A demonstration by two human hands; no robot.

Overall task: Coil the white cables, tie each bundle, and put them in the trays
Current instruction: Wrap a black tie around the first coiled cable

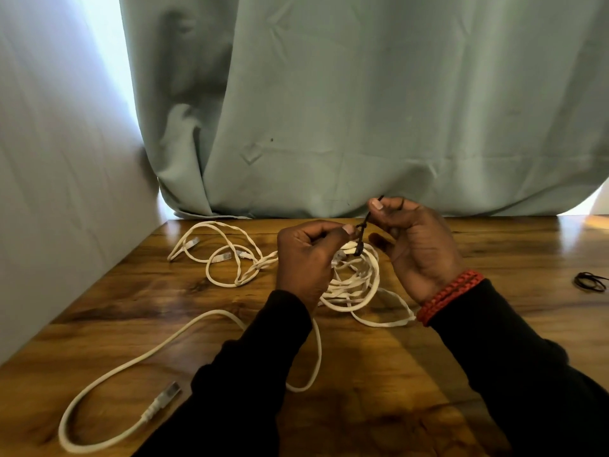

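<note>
Left hand [308,250] and right hand [410,240] each pinched end of dark tie [360,239] above loose white cable coil [354,282] on bench [494,328]. Risk: tie slipping from fingers, coil springing apart; untied cable [158,352] trailed nearby.

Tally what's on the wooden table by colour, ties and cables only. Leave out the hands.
White cable connectors in view: 4, three at far left, one near left
White cable bundle under the hands: 1
Black tie pinched by both hands: 1
Black spare ties pile at right: 1
Total: 7
</note>
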